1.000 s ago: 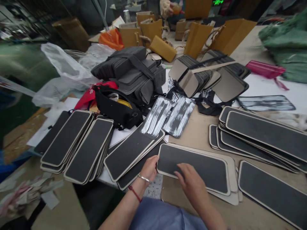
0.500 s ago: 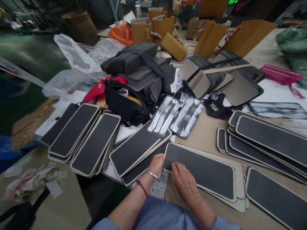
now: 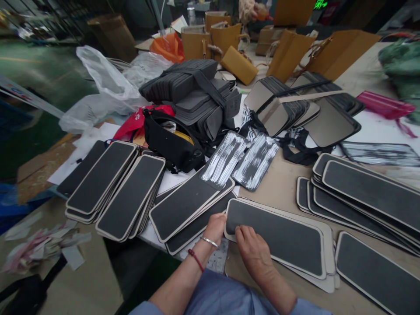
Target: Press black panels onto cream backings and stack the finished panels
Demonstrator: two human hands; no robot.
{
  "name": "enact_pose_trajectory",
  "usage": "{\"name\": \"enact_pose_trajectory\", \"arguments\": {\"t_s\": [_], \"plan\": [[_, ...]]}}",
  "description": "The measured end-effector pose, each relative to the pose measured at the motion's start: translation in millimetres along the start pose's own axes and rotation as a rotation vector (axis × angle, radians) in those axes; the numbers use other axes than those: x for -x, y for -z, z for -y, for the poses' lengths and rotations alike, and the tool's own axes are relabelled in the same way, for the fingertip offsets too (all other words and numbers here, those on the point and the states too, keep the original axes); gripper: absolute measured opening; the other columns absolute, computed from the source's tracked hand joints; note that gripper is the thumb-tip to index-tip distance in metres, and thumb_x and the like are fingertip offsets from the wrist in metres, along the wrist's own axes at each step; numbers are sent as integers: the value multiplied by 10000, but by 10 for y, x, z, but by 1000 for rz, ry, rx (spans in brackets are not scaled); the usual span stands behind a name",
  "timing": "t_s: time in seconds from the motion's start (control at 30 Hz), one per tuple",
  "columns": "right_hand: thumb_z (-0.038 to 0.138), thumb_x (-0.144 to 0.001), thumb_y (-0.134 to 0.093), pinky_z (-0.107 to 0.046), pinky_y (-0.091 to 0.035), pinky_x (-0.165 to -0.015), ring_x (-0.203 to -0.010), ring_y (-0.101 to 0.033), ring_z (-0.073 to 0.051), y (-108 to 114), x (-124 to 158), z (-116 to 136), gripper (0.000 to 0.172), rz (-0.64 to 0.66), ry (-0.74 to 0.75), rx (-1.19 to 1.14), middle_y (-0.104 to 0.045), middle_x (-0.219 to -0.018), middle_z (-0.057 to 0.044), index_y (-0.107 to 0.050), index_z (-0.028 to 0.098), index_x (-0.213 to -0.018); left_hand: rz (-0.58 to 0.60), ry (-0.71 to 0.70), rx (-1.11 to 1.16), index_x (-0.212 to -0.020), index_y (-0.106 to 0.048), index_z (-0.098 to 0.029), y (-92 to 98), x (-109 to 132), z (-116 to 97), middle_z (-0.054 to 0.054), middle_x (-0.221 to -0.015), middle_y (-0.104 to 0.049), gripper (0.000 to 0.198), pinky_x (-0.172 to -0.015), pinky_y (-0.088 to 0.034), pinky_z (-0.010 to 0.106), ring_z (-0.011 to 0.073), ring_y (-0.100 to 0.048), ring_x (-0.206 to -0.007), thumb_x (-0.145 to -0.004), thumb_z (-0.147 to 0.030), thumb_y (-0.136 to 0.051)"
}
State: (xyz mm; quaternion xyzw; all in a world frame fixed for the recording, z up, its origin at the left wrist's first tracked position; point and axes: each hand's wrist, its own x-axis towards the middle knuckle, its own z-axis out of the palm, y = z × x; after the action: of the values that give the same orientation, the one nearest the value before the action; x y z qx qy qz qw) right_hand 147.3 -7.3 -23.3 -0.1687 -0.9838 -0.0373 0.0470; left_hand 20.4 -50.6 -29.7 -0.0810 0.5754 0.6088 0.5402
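Right hand [image 3: 254, 248] nearer left hand [image 3: 215, 228] than earlier, left pinching pale-edged black panel [image 3: 285, 236], right's grip unclear, far-left black bag [image 3: 164, 143] containing yellow item [image 3: 184, 137]

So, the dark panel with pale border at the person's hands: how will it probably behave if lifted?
The dark panel is probably stiff, because it lies flat with straight edges. It looks thin, so likely light for its size. It may slide over the pale layer beneath, as their edges are unaligned.
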Motion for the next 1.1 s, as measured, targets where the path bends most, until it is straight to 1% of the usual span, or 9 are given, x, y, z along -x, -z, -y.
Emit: {"name": "enact_pose_trajectory", "arguments": {"t_s": [0.23,0.43,0.7,0.83,0.93,1.03,1.1], "plan": [[41,-804,-429,-270,-427,-555,-751,-534,-179,-13,45,-3,217,-8,-12,-23,-585,-836,-71,-543,146,-956,-16,-29,-22,-493,-507,-153,20,-31,67,-33,-471,-467,158,-487,-291,231,88,-407,-489,-505,-276,-606],[35,-803,-418,-268,-434,-554,-747,-532,-176,-18,53,-9,218,-18,-27,-23,-585,-849,-75,-542,152,-938,-15,-59,-55,-504,-491,-158,1,-15,66,-30,-497,-471,144,-489,-290,224,82,-388,-498,-517,-275,-575],[2,-761,-433,-270,-419,-505,-670,-535,-178,73,-3,44,206,-53,-81,-12,-579,-749,-61,-554,150,-838,-22,-107,-129,-513,-507,-156,5,-2,64,-36,-487,-461,209,-502,-303,230,87,-380,-507,-557,-338,-598],[-13,-744,-444,-278,-429,-514,-672,-535,-184,42,-2,56,210,-73,-97,-37,-580,-750,-58,-547,154,-820,-28,-141,-201,-541,-556,-147,41,-10,70,-22,-519,-516,245,-535,-338,234,107,-429,-550,-591,-377,-623],[-7,-746,-460,-279,-437,-518,-671,-534,-184,17,3,108,195,-90,-120,-46,-574,-735,-48,-544,158,-808,-2,-141,-267,-555,-578,-147,59,14,58,-24,-524,-534,267,-562,-365,235,120,-459,-571,-595,-404,-639],[31,-771,-465,-280,-438,-510,-658,-529,-181,41,21,141,159,-97,-169,-86,-561,-713,-34,-543,164,-811,55,-126,-321,-545,-573,-155,56,37,43,-31,-494,-526,304,-560,-376,237,128,-472,-562,-578,-447,-651],[87,-801,-468,-279,-465,-569,-708,-537,-177,83,97,79,135,-92,-238,-178,-576,-772,-35,-544,165,-880,86,-102,-337,-559,-580,-159,52,33,39,-23,-503,-549,325,-570,-392,250,141,-493,-564,-559,-475,-658]]}}
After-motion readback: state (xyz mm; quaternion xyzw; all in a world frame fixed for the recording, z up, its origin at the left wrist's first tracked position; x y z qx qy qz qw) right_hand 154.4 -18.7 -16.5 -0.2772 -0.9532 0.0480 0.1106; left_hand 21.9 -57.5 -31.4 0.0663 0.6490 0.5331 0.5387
